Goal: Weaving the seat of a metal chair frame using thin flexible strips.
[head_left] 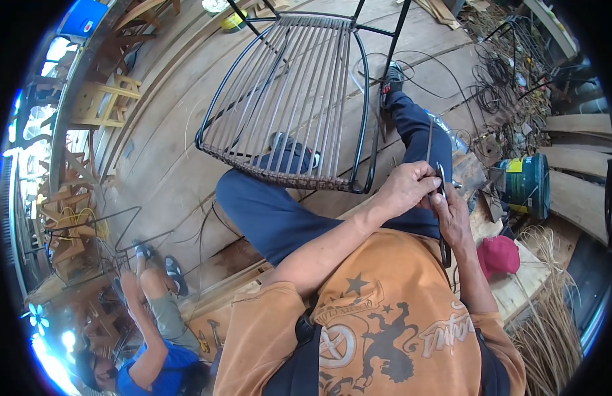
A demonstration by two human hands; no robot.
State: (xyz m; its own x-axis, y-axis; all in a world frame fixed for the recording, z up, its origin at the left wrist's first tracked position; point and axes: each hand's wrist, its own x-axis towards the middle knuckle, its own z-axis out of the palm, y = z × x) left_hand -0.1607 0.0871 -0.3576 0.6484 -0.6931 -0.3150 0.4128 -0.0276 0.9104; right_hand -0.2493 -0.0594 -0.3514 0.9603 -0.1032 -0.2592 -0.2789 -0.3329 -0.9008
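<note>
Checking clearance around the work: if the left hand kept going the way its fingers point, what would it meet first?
Most likely the right hand, just beyond the left hand on the same dark strip; depth is unclear.

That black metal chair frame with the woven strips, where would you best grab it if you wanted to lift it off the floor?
Probably by the bare black tube along its right edge. The chair frame lies tipped on the plank floor, and that curved rail stands free of the woven strips, so fingers can wrap round it. Come from the right, the side where the left hand and right hand work a thin strip.
</note>
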